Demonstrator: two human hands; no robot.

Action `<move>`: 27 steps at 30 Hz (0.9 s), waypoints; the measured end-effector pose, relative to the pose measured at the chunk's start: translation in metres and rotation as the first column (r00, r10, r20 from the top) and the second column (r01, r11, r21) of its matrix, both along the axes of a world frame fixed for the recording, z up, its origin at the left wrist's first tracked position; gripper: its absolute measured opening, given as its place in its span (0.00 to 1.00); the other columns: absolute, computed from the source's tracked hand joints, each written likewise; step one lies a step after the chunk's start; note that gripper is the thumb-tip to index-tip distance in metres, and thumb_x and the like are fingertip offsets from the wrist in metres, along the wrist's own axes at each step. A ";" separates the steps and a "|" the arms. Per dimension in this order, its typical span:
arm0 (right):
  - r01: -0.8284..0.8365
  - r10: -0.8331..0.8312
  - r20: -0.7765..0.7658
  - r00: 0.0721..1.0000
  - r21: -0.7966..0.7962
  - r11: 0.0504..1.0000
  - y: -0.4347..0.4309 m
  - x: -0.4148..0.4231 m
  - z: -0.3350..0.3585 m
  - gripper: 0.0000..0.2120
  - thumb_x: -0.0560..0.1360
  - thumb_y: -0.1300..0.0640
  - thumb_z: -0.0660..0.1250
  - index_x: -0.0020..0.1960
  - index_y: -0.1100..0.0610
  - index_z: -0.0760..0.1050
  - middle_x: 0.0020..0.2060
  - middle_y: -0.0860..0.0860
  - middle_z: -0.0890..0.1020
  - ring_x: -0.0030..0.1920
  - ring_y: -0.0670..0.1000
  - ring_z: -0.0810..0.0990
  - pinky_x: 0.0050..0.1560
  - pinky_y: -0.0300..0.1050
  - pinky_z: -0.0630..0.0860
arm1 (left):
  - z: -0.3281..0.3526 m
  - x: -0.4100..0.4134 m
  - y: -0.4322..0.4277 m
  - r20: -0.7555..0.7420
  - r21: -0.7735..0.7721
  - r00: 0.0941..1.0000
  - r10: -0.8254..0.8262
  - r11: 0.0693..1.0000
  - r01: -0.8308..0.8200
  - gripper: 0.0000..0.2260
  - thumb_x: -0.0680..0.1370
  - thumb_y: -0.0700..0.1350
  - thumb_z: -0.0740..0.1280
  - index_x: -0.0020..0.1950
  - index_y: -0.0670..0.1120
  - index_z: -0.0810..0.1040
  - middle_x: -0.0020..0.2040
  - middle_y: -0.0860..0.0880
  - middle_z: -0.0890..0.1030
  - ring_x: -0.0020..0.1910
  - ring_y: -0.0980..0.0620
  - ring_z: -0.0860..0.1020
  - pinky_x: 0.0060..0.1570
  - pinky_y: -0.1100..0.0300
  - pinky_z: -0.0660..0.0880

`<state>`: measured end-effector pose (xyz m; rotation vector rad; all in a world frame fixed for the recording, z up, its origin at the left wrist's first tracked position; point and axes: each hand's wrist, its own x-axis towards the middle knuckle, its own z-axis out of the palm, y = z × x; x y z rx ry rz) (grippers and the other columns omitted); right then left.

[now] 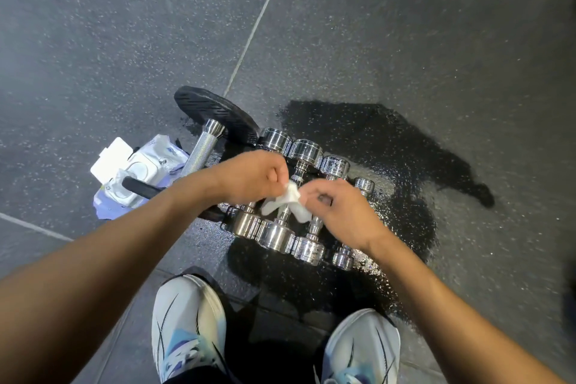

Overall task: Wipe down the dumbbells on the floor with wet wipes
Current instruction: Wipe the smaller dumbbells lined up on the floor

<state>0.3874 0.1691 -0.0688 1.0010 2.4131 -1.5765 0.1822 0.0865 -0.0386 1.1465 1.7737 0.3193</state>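
Left hand [252, 176]: centre of the frame, above the dumbbells; fingers curled in, pinching the upper end of the wipe.
Right hand [336, 212]: just right of the left hand; thumb and fingers pinch the wipe's lower right end.
Wet wipe [288, 203]: white, soft and crumpled, stretched between the two hands and hanging over the dumbbell handles; whether it touches them cannot be told.
Dumbbells [277, 237]: polished chrome, lying side by side on the floor at centre frame; thick cylindrical heads, thin handles with knurled bands. The smallest dumbbell [364, 185] lies at the right end of the row. The hands and forearms cover much of the handles.
Wipes pack [140, 171]: left of centre on the floor; soft white and lilac plastic pouch, its rigid white flip lid standing open.
Weight plate [215, 112]: black rubber disc with a ribbed rim, tilted, just above and left of the row.
Bar [202, 150]: knurled steel shaft with a smooth chrome collar, resting against the plate; its lower end is hidden behind the left forearm.
Floor [436, 40]: dark grey speckled rubber tiles with pale seams.
Wet patch [374, 140]: glossy black, irregular, under and right of the dumbbells.
Shoes [187, 321]: white with blue and black markings, bottom of the frame.
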 end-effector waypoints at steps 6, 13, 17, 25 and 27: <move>0.288 -0.274 -0.192 0.942 0.051 0.956 0.011 0.010 0.020 0.05 0.81 0.53 0.67 0.48 0.45 0.78 0.47 0.42 0.82 0.44 0.41 0.77 0.44 0.38 0.72 | 0.020 0.013 0.009 0.202 0.191 0.943 0.263 0.934 -0.301 0.03 0.76 0.37 0.69 0.47 0.45 0.78 0.41 0.46 0.83 0.38 0.55 0.84 0.43 0.56 0.81; 0.269 -0.201 -0.230 0.952 0.321 0.908 0.052 0.011 0.038 0.13 0.79 0.58 0.69 0.60 0.45 0.74 0.50 0.44 0.79 0.47 0.42 0.78 0.47 0.33 0.72 | 0.029 0.023 0.037 -0.176 0.506 0.969 0.176 0.860 -0.065 0.02 0.81 0.47 0.65 0.52 0.54 0.77 0.50 0.56 0.76 0.44 0.63 0.74 0.45 0.68 0.70; 0.314 -0.150 -0.330 0.932 0.528 0.789 0.073 0.006 0.041 0.14 0.77 0.65 0.69 0.60 0.55 0.80 0.51 0.47 0.76 0.50 0.47 0.75 0.52 0.36 0.70 | 0.040 0.027 0.057 -0.144 0.601 0.977 0.159 0.798 -0.041 0.03 0.83 0.45 0.62 0.54 0.52 0.74 0.48 0.55 0.79 0.47 0.55 0.76 0.48 0.56 0.74; 0.106 -0.055 -0.098 0.994 0.658 0.746 0.072 0.020 0.001 0.14 0.79 0.62 0.68 0.64 0.57 0.79 0.51 0.50 0.73 0.55 0.51 0.71 0.48 0.47 0.75 | 0.011 0.031 0.058 -0.279 0.386 0.949 -0.146 0.888 0.250 0.03 0.85 0.45 0.56 0.56 0.48 0.69 0.37 0.51 0.74 0.34 0.49 0.73 0.35 0.48 0.71; 0.027 -0.033 -0.002 0.999 0.635 0.772 0.064 0.024 -0.015 0.16 0.79 0.66 0.66 0.65 0.57 0.78 0.52 0.52 0.72 0.53 0.53 0.73 0.43 0.51 0.78 | -0.004 0.033 0.055 -0.343 0.293 0.898 -0.277 0.877 0.382 0.03 0.85 0.42 0.56 0.54 0.46 0.68 0.39 0.50 0.73 0.36 0.47 0.73 0.36 0.47 0.72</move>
